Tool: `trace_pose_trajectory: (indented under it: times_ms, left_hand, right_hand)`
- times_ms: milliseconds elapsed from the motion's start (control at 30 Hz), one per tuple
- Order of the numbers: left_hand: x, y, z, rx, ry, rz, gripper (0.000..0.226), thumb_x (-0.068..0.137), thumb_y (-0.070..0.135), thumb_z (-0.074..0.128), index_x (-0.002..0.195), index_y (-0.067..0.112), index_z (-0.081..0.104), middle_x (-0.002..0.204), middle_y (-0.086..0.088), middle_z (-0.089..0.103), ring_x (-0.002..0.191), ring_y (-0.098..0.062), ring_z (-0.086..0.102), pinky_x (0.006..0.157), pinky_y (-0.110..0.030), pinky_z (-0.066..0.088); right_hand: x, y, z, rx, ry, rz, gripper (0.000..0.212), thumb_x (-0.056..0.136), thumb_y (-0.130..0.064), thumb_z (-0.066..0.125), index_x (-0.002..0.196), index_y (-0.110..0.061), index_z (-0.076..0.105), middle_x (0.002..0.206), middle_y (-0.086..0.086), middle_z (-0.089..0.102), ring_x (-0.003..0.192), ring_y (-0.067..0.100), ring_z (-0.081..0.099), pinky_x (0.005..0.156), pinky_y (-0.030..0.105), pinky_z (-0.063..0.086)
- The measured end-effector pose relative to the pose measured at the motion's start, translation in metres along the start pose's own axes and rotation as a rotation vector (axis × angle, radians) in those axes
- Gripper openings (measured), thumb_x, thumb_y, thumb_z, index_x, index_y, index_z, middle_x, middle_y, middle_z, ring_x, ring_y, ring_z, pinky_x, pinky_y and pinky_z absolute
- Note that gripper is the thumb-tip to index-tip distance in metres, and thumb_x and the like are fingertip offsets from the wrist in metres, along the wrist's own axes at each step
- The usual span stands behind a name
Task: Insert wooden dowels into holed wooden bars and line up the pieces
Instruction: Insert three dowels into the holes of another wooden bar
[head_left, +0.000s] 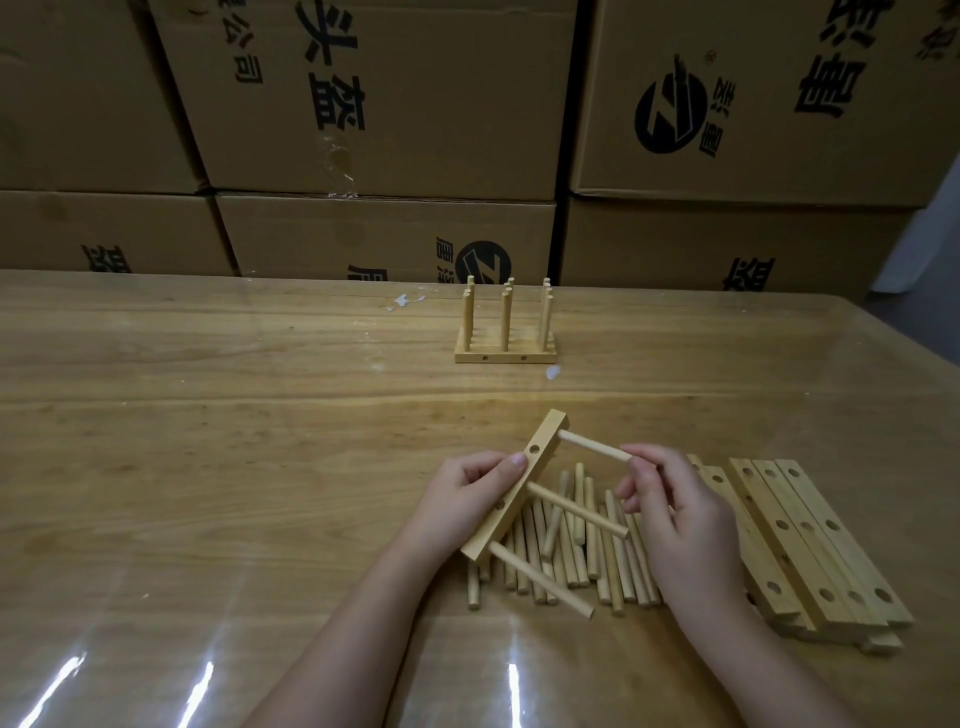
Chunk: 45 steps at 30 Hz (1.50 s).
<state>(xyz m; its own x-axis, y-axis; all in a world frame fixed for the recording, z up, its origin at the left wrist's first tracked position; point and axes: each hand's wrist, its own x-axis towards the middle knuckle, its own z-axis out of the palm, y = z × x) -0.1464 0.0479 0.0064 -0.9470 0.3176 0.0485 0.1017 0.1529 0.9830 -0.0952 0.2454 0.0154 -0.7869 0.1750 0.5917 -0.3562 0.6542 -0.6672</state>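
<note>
My left hand grips a holed wooden bar, held tilted above the table. Two dowels stick out of the bar's lower holes, one at the middle and one at the bottom. My right hand pinches a third dowel by its right end, its other end at the bar's top hole. A pile of loose dowels lies on the table under both hands. Finished bars with upright dowels stand in a row farther back.
A stack of holed wooden bars lies to the right of my right hand. The wooden table has a glossy clear cover. Stacked cardboard boxes form a wall along the table's far edge.
</note>
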Motion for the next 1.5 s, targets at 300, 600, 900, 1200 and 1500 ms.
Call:
trace_pose_trajectory:
  times_ms: [300,600,900,1200,1500]
  left_hand:
    - [-0.001,0.002,0.000,-0.020,0.006,0.014,0.043,0.087,0.048,0.050,0.089,0.012,0.072,0.078,-0.005,0.064,0.071,-0.014,0.059,0.071,-0.027,0.047]
    - [0.008,-0.004,-0.008,-0.423,0.257,-0.008,0.034,0.086,0.046,0.048,0.091,0.014,0.061,0.071,-0.003,0.070,0.054,-0.009,0.059,0.046,-0.020,0.045]
    - [0.009,-0.006,-0.012,-0.718,0.066,-0.010,0.053,0.070,0.031,0.078,0.108,0.002,0.057,0.108,-0.020,0.070,0.095,-0.028,0.070,0.066,-0.023,0.056]
    - [0.004,-0.001,-0.009,-0.675,-0.109,-0.001,0.034,0.073,0.015,0.077,0.095,0.009,0.051,0.115,-0.030,0.063,0.105,-0.040,0.065,0.077,-0.031,0.056]
    - [0.001,0.001,-0.017,-0.639,-0.013,-0.035,0.034,0.070,0.021,0.080,0.097,0.008,0.064,0.100,-0.018,0.072,0.088,-0.026,0.071,0.068,-0.025,0.056]
  right_hand:
    - [-0.001,0.000,0.003,0.167,-0.052,0.121,0.040,0.087,-0.045,0.037,0.122,-0.030,0.046,0.083,-0.014,0.067,0.069,0.001,0.062,0.057,0.015,0.050]
    - [-0.006,-0.001,0.008,0.135,-0.156,0.070,0.041,0.086,-0.048,0.031,0.121,-0.030,0.043,0.085,-0.019,0.062,0.060,0.005,0.058,0.047,0.016,0.045]
    - [-0.007,0.002,0.011,0.003,-0.278,0.061,0.056,0.078,-0.062,0.036,0.126,-0.034,0.043,0.088,-0.018,0.060,0.071,-0.001,0.058,0.059,0.023,0.052]
    - [0.000,-0.003,0.008,0.394,-0.189,0.297,0.015,0.083,-0.024,0.059,0.096,-0.032,0.059,0.077,-0.008,0.069,0.065,0.002,0.064,0.059,0.007,0.046]
    - [0.002,0.003,0.003,0.395,-0.107,0.327,0.013,0.084,-0.026,0.058,0.096,-0.032,0.061,0.083,-0.014,0.067,0.071,0.003,0.064,0.062,0.014,0.051]
